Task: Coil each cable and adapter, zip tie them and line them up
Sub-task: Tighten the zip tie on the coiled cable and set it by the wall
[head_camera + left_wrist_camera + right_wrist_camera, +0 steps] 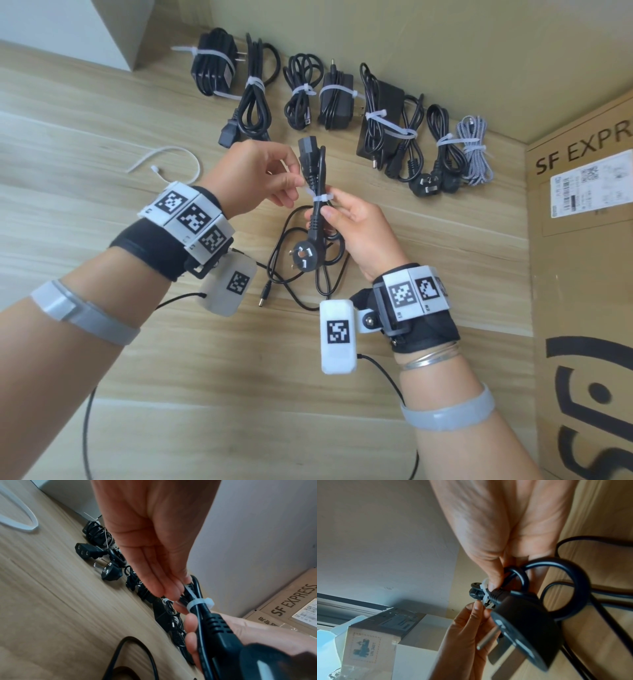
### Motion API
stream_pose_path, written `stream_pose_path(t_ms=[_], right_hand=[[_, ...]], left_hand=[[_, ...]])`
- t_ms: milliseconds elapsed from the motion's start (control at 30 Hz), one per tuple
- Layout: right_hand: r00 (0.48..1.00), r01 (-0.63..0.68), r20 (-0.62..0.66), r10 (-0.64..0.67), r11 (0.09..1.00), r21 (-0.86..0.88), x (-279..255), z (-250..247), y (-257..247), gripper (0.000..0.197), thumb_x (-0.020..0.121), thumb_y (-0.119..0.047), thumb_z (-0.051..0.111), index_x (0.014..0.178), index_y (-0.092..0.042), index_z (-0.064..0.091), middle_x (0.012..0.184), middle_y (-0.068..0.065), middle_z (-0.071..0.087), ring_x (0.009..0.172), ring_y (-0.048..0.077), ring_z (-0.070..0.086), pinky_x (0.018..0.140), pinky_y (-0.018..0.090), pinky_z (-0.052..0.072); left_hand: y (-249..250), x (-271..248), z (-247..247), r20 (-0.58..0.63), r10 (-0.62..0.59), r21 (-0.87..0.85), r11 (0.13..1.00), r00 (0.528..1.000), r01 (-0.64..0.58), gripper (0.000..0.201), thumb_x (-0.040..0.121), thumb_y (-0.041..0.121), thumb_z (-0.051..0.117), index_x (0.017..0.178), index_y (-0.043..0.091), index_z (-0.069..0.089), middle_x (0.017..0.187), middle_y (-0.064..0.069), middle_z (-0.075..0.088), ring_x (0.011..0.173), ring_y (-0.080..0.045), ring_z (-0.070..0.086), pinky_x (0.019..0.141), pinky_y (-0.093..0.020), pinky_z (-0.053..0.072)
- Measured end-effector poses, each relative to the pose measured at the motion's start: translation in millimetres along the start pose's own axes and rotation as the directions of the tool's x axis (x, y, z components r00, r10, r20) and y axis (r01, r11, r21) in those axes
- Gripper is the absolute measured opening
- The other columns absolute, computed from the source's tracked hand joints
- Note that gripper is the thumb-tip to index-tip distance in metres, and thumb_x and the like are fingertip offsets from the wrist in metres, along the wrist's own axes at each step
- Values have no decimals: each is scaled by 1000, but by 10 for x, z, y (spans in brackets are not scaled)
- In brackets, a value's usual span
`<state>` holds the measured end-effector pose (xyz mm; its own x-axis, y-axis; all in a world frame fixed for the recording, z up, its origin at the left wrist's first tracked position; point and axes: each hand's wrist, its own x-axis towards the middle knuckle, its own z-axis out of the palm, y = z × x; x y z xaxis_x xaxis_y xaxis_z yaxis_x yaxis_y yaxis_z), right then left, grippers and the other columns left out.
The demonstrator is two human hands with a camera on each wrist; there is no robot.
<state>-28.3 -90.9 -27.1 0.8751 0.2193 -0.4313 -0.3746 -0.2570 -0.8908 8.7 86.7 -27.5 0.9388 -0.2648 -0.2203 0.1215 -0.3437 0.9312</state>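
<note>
A coiled black power cable (317, 178) is held above the table, its three-pin plug (303, 257) hanging low and its socket end (307, 150) on top. A white zip tie (322, 198) rings the bundle's middle. My right hand (327, 214) grips the bundle just below the tie. My left hand (296, 185) pinches the tie's tail beside the bundle. The left wrist view shows the zip tie (199, 603) closed round the cable (216, 627), with my left fingertips (171, 591) on the tail. In the right wrist view the plug (522, 622) fills the foreground.
Several tied cables and adapters (335, 99) lie in a row along the back wall. A spare zip tie (171, 159) lies on the wooden table (102, 120) at the left. A loose thin cable (291, 277) sprawls under my hands. A cardboard box (582, 240) stands at the right.
</note>
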Motion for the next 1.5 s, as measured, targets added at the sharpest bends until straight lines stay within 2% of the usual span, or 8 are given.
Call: stream_pose_path(t_ms=[167,400,600,867,1033,1200,1300,1500], right_hand=[[1000,1,16,-1,1000,-1,4,-15,-18,33,97,-5,43,126,-19,52,85,-6,68,87,7,63,86,25,50],[999,-34,4,34,999,-3,-2,-12,-20,31,97,-6,45,126,-15,53,86,-7,69,89,9,64,87,30,49],[995,-79,-63,77,996,-37,59,9,-22,46,95,-11,51,140,-6,41,127,14,59,118,22,56,106,44,40],[999,-42,-2,42,998,49,15,-64,-10,30,97,-7,45,124,-14,55,88,-4,69,93,16,63,98,44,46],[998,-44,43,40,994,104,-26,-105,-31,29,98,-5,42,112,-27,55,87,-2,68,89,17,62,98,48,44],[998,-61,38,57,992,114,-23,-95,-18,33,98,-7,43,130,-11,50,88,-2,68,90,17,61,96,45,45],[998,-41,57,34,993,112,-24,-96,-8,28,98,-7,43,115,-24,57,87,-3,69,90,17,62,96,47,45],[996,-31,86,18,988,152,-16,-105,8,29,97,-4,43,112,-25,57,87,-2,69,85,11,64,90,33,49]], left_hand=[[7,6,20,-29,18,15,1000,999,-18,16,85,13,62,71,18,56,64,-2,65,58,-13,67,66,-31,59],[47,13,46,-21,53,97,994,998,-50,17,83,16,64,70,19,55,65,1,66,60,-13,67,63,-23,57],[81,6,128,3,109,225,968,994,-107,14,82,19,67,75,10,58,66,0,68,57,-5,66,59,-19,56],[80,27,55,-16,119,158,981,993,-115,17,86,18,62,71,22,55,64,4,66,61,-10,68,64,-25,58],[36,26,52,-23,142,172,976,990,-136,19,86,17,62,70,24,54,64,5,65,59,-7,67,62,-20,56],[22,21,99,-43,182,186,967,982,-171,21,85,20,63,69,27,52,63,7,65,58,-5,66,57,-11,50],[9,27,103,-51,188,172,969,981,-177,20,85,19,64,69,26,52,63,6,65,58,-5,66,56,-11,50],[-14,33,113,-65,209,206,960,976,-192,12,85,19,64,77,13,57,63,5,65,60,-4,66,57,-11,51]])
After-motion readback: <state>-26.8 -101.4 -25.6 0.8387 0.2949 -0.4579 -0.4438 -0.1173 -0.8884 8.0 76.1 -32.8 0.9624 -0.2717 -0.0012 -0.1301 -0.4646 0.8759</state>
